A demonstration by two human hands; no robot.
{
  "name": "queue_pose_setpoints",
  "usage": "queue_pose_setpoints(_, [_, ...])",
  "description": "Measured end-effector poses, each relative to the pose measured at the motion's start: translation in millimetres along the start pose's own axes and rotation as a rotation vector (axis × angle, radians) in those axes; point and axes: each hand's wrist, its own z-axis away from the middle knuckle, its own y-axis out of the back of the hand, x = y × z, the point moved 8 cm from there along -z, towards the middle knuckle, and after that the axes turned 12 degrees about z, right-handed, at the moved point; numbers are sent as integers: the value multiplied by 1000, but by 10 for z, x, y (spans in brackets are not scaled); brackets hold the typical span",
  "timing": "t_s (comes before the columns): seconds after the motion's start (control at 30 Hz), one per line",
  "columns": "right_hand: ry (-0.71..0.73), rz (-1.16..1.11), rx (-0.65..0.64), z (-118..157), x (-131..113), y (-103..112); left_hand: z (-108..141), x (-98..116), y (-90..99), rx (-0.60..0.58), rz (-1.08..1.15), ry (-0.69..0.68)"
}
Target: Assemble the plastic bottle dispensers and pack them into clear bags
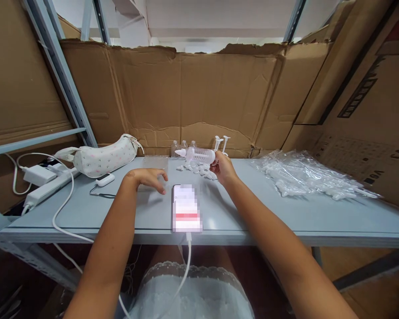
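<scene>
My right hand [222, 167] is closed around the back end of a clear plastic tube [199, 155], marked along its side and ending in a pointed tip. The tube lies level above the table, tip toward the left. My left hand [150, 179] holds nothing; its fingers are bent and apart, left of a phone [187, 208] with a lit, blurred screen. Small whitish pieces [197, 168] lie scattered below the tube. Behind it stand several small clear bottles [183, 145] and white plunger-like parts [222, 141], their lower ends hidden.
On the right lies a clear plastic bag [306, 173] of white parts. A patterned pouch [103, 157], small white device [105, 179] and power strip [51, 188] are at left. White cables cross the table edge [232, 237]. Cardboard [199, 97] walls the back.
</scene>
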Motion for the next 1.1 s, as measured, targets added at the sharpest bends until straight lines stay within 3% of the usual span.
queue_pose_setpoints(0.17, [9, 28, 7, 40, -32, -16, 3, -69, 80, 84, -152, 66])
queue_pose_setpoints(0.27, [8, 34, 23, 58, -49, -10, -4, 54, 140, 226, -249, -35])
queue_pose_setpoints(0.37, [1, 29, 40, 46, -38, 13, 122, 357, 292, 530, -295, -291])
queue_pose_setpoints(0.47, [31, 1, 64, 10, -39, 49, 455, 598, 489, 939, -239, -524])
queue_pose_setpoints(0.6, [103, -100, 139, -43, -69, 130, 914, 604, 681, 1422, -82, -616])
queue_pose_setpoints(0.67, [132, -150, 172, -64, -86, 167, 1067, 546, 734, 1574, 44, -697])
queue_pose_setpoints(0.73, [151, -174, 191, -81, -101, 192, 1136, 445, 793, 1649, 236, -785])
queue_pose_setpoints(0.8, [156, -182, 202, -93, -105, 212, 1124, 302, 869, 1667, 479, -810])
queue_pose_setpoints(0.9, [134, -213, 205, -109, -85, 234, 945, 80, 978, 1547, 829, -697])
queue_pose_setpoints(1.0, [75, -260, 181, -125, -39, 233, 657, -99, 995, 1289, 1171, -562])
queue_pose_setpoints(1.1, [71, -276, 186, -115, -35, 240, 330, -107, 879, 916, 1428, -493])
